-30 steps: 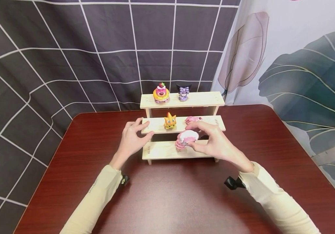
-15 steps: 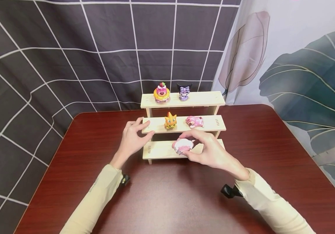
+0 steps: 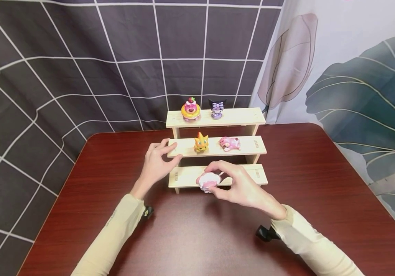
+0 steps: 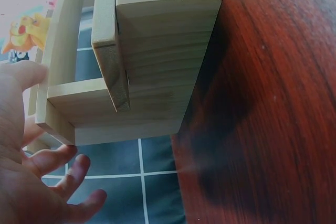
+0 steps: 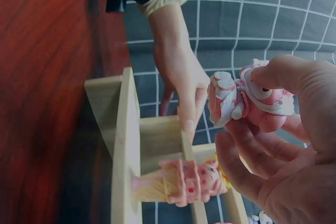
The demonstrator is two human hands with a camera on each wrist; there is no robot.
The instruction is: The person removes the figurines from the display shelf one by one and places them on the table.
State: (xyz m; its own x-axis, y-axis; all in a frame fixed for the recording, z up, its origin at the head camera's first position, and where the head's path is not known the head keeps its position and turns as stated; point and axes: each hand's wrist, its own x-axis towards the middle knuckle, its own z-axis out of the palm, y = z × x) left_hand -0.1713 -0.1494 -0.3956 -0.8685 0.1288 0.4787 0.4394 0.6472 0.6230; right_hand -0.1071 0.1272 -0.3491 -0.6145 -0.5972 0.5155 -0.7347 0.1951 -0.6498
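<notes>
Thumb and fingers of the left hand (image 3: pixel 157 162) grip the left end of the middle tier of a three-tier wooden shelf (image 3: pixel 186 177); the left wrist view shows this hand (image 4: pixel 26 166) around the board's end (image 4: pixel 55 124). My right hand (image 3: pixel 240 186) pinches a pink and white figurine (image 3: pixel 208 181) in front of the lowest tier. In the right wrist view the figurine (image 5: pixel 252 98) is between thumb and fingers of that hand (image 5: pixel 294 145), in the air beside the shelf. A pink figurine with a cone-like base (image 5: pixel 184 183) stands on the lowest tier, hidden in the head view.
On the top tier stand a pink figure in a yellow ring (image 3: pixel 190 110) and a purple-black figure (image 3: pixel 217 109). The middle tier holds an orange-yellow figure (image 3: pixel 201 143) and a pink lying one (image 3: pixel 230 143). A dark checked curtain (image 3: pixel 180 38) hangs behind the red-brown table (image 3: pixel 197 237).
The right hand has moved left and toward the table's front with its figurine, uncovering the pink lying figure and more of the lowest tier. The left hand has stayed in place.
</notes>
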